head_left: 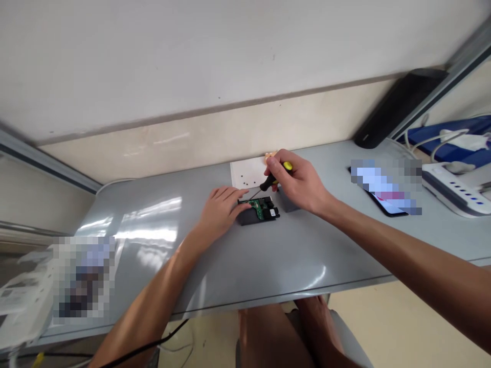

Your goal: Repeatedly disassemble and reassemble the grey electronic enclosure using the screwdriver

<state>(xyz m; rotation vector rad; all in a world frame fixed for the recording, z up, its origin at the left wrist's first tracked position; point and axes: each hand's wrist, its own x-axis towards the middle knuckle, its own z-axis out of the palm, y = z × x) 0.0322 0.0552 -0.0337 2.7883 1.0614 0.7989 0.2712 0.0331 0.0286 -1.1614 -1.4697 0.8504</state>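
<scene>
My right hand (297, 181) is closed around the handle of a black and yellow screwdriver (268, 182). Its thin shaft slants down and left to the upper left part of a small black electronic device (251, 217) with an exposed green circuit board (261, 207). At the device's left end is my left hand (222, 209), its thumb and fingers gripping that end on either side of the screwdriver tip. The exact contact of the tip is too small to make out. Behind the device, several small dark screws (245, 183) lie on a white sheet (253, 167).
A dark grey box-like piece (287, 201) sits under my right hand. To the right are a phone (383, 191), a white power strip (456, 189) and a leaning black cylinder (399, 107). A wall backs the grey table (215, 271); a black cable (153, 342) crosses below my left arm.
</scene>
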